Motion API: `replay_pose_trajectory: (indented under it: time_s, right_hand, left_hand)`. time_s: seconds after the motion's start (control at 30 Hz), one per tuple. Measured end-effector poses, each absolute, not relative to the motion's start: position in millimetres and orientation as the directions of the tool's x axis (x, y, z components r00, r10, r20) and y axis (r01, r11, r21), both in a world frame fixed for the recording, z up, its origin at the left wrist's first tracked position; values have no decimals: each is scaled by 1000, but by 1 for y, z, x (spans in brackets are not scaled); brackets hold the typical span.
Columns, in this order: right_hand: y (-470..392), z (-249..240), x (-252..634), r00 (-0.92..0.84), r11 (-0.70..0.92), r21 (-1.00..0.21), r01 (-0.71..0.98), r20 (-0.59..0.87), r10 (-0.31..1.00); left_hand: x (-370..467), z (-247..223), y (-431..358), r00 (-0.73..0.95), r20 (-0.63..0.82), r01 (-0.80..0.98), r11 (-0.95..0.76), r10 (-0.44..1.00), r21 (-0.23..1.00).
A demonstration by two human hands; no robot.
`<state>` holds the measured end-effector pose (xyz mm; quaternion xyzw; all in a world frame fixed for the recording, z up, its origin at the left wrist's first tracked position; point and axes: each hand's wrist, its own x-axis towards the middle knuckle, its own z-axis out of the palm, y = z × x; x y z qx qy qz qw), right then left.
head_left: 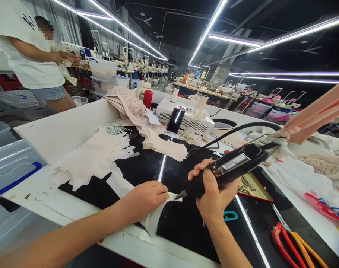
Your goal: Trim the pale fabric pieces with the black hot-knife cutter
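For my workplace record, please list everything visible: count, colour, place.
handheld tool: one, black, centre
fabric piece: one, pale, front centre
fabric piles: several, pale, left to centre
table panel: one, black, centre
cone: one, red, back
phone: one, black, back
vented box: one, white, back
tray: one, yellow, right
small tool: one, teal, right
handles: several, red or orange, right
straps: several, peach, right
bins: several, clear, left
lights: several, white, overhead
workstations: many, mixed, background
people: several, one in white, background
left hand: one, bare, on fabric
right hand: one, bare, around tool
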<state>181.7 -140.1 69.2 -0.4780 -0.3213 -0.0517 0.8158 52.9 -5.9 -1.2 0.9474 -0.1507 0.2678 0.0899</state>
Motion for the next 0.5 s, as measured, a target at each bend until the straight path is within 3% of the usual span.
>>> replay_pose_trajectory:
  time_s: [0.5]
  right_hand:
    - [-147,69,188,790,529,-737,421,584,185]
  left_hand:
    - [53,-2,-5,815,528,-339,-936,-239,99]
